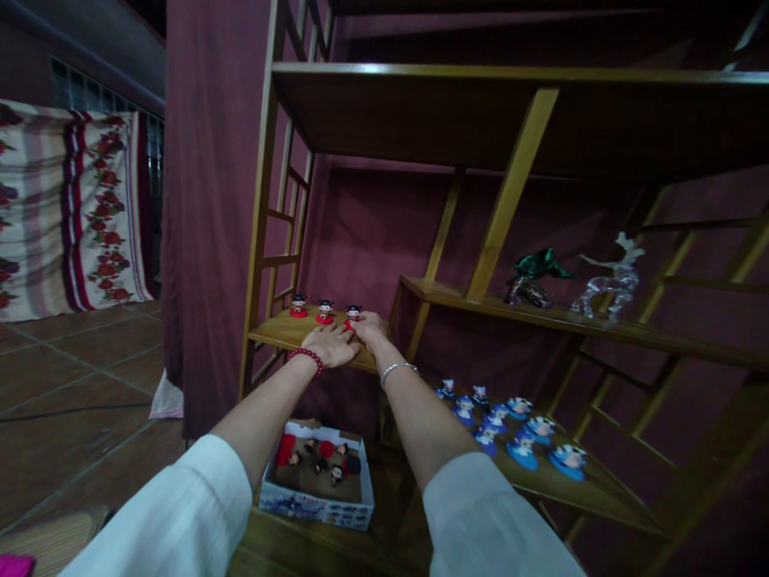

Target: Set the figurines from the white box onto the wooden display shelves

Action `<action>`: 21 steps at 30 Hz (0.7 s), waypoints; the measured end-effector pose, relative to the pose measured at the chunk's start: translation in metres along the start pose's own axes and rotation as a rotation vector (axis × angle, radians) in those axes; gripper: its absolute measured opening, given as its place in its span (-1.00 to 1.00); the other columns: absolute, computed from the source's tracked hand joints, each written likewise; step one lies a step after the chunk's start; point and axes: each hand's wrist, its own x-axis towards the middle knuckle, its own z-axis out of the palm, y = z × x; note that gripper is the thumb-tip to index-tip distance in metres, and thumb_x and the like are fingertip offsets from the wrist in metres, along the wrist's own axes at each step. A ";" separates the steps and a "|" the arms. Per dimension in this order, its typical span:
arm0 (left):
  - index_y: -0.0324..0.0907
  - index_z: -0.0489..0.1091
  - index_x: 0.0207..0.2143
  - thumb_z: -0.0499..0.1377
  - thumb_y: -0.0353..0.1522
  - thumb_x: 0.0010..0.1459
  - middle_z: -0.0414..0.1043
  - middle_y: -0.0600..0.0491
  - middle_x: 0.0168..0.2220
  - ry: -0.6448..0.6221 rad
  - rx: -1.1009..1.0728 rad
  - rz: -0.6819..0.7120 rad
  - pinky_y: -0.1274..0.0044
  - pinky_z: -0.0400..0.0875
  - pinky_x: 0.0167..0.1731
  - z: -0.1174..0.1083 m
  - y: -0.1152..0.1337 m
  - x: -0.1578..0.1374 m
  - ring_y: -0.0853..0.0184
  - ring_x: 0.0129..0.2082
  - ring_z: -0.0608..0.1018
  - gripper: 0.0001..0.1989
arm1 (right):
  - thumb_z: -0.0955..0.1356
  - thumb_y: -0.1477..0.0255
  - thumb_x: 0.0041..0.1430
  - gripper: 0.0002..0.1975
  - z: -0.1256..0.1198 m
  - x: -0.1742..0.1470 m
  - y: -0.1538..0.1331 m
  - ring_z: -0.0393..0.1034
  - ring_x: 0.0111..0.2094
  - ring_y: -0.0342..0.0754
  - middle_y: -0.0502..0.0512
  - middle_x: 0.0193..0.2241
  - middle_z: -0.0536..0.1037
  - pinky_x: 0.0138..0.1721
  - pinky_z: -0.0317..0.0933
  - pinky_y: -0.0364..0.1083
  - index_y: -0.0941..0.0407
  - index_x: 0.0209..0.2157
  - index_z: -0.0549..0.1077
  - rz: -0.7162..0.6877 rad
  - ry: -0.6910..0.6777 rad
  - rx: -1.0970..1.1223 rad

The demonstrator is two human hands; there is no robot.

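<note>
Three small doll figurines with black hair and red bases stand in a row on the small left shelf [273, 330]. My right hand [369, 328] has its fingers closed on the rightmost figurine [353, 312], whose base rests at shelf level. Just left of it, my left hand [332, 346] lies with fingers spread at the shelf's front edge, holding nothing. The middle figurine [325, 311] and the left figurine [299, 305] stand upright behind and left of that hand. Below, an open cardboard box [318, 511] holds several more red and black figurines [337, 475].
Several blue-based figurines [522, 449] stand on a lower right shelf [613, 501]. A clear deer ornament [609, 280] and a dark green ornament [534, 276] sit on the middle shelf [673, 340]. Wooden uprights [513, 192] divide the unit. A curtain [213, 200] hangs at left.
</note>
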 end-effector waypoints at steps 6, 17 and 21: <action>-0.12 0.00 0.15 -0.31 -0.05 0.10 -0.06 0.04 0.20 0.004 0.000 0.004 0.31 -0.10 0.10 -0.001 0.001 -0.001 0.18 0.19 0.00 -0.37 | 0.36 0.34 -0.17 -0.77 0.005 0.005 0.003 0.38 -0.39 -0.09 0.05 -0.40 0.53 -0.44 0.15 -0.18 0.05 -0.36 0.49 -0.006 -0.006 0.059; -0.12 -0.01 0.15 -0.29 -0.09 0.11 -0.07 0.07 0.21 0.005 0.004 0.008 0.30 -0.09 0.09 -0.003 0.002 -0.003 0.18 0.19 0.00 -0.40 | 0.38 0.49 -0.24 -0.76 0.004 0.008 0.000 0.39 -0.42 -0.10 0.00 -0.49 0.52 -0.46 0.16 -0.22 0.07 -0.39 0.50 0.027 -0.009 0.258; -0.14 0.00 0.15 -0.28 -0.09 0.11 -0.05 0.06 0.20 0.006 0.006 0.009 0.31 -0.09 0.09 -0.003 0.002 -0.003 0.18 0.18 0.00 -0.40 | 0.38 0.51 -0.25 -0.74 0.006 0.010 0.000 0.38 -0.44 -0.10 0.00 -0.51 0.51 -0.47 0.16 -0.21 0.10 -0.38 0.49 0.026 -0.005 0.275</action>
